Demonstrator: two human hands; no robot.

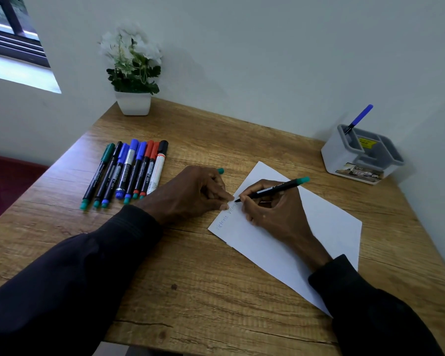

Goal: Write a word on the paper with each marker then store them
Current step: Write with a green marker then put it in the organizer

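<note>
Now right hand pinches marker, tip on paper; left hand curls round, probably, cap.

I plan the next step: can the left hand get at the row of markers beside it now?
Probably yes: the row of markers lies close to the left hand, only wooden table between. But its fingers hold a green cap.

Eight markers left of the left hand, one green cap inside it; one black marker in the right hand, one paper sheet beneath; beyond, one blue marker, one organiser, one potted plant.
</note>
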